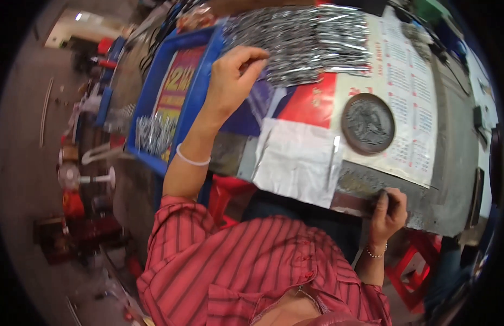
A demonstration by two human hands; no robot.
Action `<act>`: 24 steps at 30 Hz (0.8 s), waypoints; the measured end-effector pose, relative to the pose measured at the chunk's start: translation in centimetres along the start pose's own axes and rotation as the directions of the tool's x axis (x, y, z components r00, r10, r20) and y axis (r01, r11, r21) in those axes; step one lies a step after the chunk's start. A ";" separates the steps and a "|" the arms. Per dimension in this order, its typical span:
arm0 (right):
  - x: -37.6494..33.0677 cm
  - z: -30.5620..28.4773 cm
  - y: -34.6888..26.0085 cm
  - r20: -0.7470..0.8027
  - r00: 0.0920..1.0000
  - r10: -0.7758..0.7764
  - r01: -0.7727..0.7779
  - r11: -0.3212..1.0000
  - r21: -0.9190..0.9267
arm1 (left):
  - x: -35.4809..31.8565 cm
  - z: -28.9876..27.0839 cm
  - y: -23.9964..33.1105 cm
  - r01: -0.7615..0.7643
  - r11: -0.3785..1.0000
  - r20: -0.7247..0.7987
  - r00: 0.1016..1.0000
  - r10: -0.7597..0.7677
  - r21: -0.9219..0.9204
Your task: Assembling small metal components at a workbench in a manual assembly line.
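Note:
My left hand (234, 80) reaches up to the near left edge of a wide layer of thin, shiny silver metal pieces (295, 41) laid in rows. Its thumb and fingers curl together at the pieces; whether one is between the fingertips is too small to tell. At the table's front edge, my right hand (389, 214) has its fingers curled against the thumb, and the thumb looks dark and smudged. Anything inside it is hidden. Beyond that hand sits a round brown dish (368, 123) with dark grey material in it. One slim silver piece (335, 152) lies on a white cloth or sheet (295, 160) between my arms.
A blue tray (200, 81) at the left holds a heap of small silver pieces (154, 134) on a printed sheet. Printed paper (407, 70) covers part of the grey table (453, 163). Red stools (418, 266) stand below the table edge. A white fan (72, 177) is farther left.

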State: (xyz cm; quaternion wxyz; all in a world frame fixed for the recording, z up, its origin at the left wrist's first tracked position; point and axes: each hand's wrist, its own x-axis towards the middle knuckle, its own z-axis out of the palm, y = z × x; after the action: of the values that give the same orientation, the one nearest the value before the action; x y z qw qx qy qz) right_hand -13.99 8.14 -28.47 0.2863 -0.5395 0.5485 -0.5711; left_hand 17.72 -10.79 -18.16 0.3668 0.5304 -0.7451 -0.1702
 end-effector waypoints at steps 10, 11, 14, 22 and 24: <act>-0.2 0.6 1.5 0.021 0.998 -0.056 0.059 0.977 -0.202 | -15.5 -6.6 -3.5 0.393 0.903 -0.130 0.918 -0.375 0.171; -0.4 0.3 1.4 0.030 0.999 0.034 -0.029 0.990 -0.140 | -16.2 -7.2 -3.5 0.371 0.912 -0.152 0.926 -0.347 0.177; -0.6 0.2 1.7 0.025 0.999 -0.048 0.052 0.966 -0.252 | -17.5 -9.5 -3.3 0.321 0.916 -0.174 0.943 -0.285 0.240; -0.5 -0.1 1.4 0.046 0.996 -0.079 0.091 0.929 -0.358 | -20.3 -20.3 -9.5 0.503 0.826 -0.240 0.860 -0.450 0.255; -0.3 0.6 1.0 0.048 0.995 -0.084 0.096 0.923 -0.371 | -20.9 -20.6 -11.6 0.460 0.819 -0.124 0.887 -0.446 0.343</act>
State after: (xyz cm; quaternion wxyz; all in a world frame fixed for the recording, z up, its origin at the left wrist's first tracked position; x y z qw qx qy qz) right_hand -13.63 7.98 -29.62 0.1604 -0.6176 0.6171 -0.4605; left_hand 43.91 6.72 -19.37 0.2255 0.7536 -0.6091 -0.1017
